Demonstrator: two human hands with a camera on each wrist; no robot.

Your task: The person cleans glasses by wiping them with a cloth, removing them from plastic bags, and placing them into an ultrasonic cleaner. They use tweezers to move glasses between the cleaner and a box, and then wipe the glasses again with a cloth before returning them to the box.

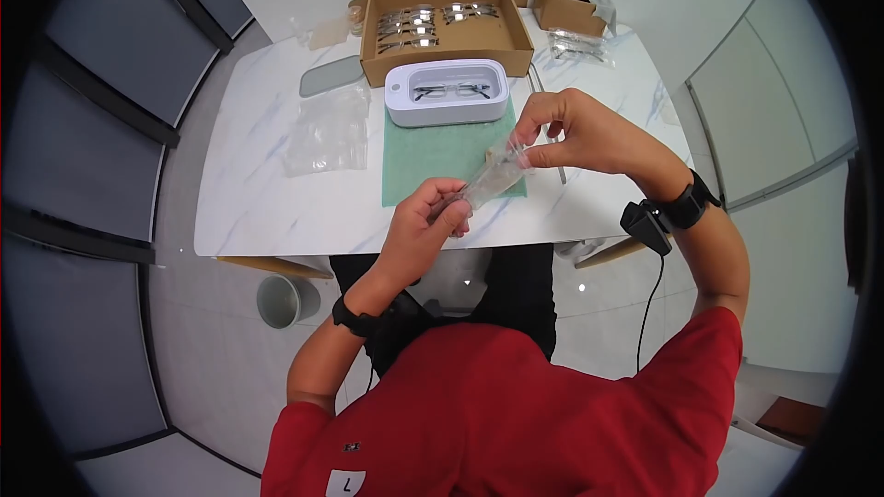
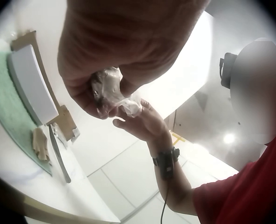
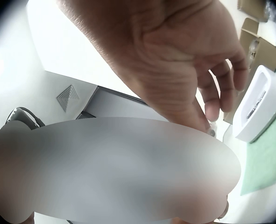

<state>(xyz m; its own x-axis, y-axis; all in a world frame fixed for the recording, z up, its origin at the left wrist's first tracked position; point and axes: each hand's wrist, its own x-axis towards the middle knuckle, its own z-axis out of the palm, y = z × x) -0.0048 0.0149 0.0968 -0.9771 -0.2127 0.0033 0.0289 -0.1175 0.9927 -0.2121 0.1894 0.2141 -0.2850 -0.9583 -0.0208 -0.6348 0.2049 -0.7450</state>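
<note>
Left hand and right hand grip a crinkled clear plastic sleeve above the green cloth mat.

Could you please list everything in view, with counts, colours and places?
table: one, white marbled, centre
cardboard tray: one, brown, table's far side
eyeglasses: several pairs, clear lenses, in tray
small cardboard box: one, brown, far right
bagged eyeglasses: count unclear, clear, before small box
cleaning machine: one, white, on mat, eyeglasses inside
mat: one, green, under machine
flat lid-like panel: one, grey-green, left
empty bags: count unclear, clear, left
crumpled cloth: one, tan, mat's right side
slim tool: count unclear, grey, beside mat
bin: one, grey-green, floor
held bag: one, clear, between hands
wristbands: two, black, wrists
shirt: one, red, torso
hands: two, bare; left, right
</note>
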